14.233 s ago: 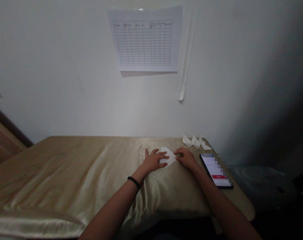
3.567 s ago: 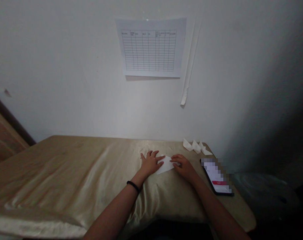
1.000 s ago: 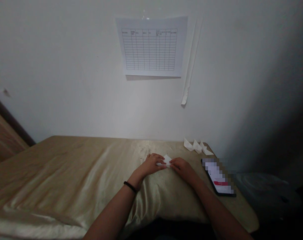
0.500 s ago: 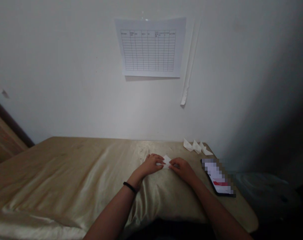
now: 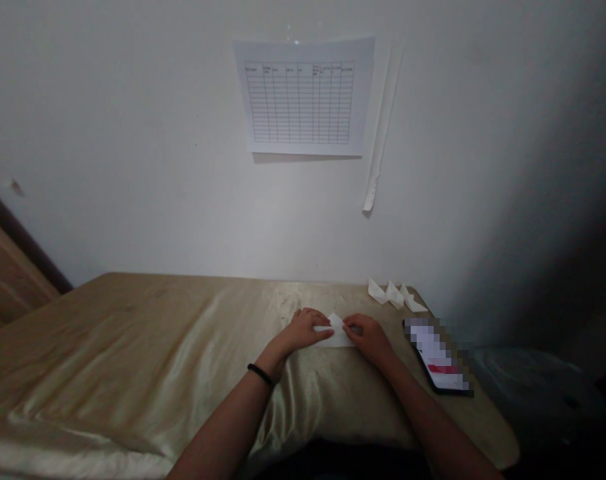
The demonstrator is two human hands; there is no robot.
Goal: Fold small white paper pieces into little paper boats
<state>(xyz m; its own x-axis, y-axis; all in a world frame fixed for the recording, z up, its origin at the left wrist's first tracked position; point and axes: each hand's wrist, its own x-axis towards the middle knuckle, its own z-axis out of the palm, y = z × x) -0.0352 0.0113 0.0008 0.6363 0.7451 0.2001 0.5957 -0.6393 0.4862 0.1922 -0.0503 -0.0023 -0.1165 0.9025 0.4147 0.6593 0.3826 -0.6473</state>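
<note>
Between my hands lies a small white sheet of folded paper (image 5: 337,337), with a pointed top and a flat strip along its near edge. My left hand (image 5: 307,328) grips its left side, thumb on the strip and fingers over the upper edge. On the right side, my right hand (image 5: 367,335) pinches the paper with thumb and fingertips. Both hands partly cover the paper, and they rest just above the cloth. A black band (image 5: 261,374) circles my left wrist.
Three folded paper boats (image 5: 395,295) stand at the back right of the table, which has a shiny gold cloth (image 5: 183,347). A phone (image 5: 439,357) lies to the right of my hands. A printed table sheet (image 5: 305,100) hangs on the wall.
A strip along the paper's near edge now shows below my fingers, so more of the paper is visible. My right hand has shifted slightly right; my left has barely moved.
</note>
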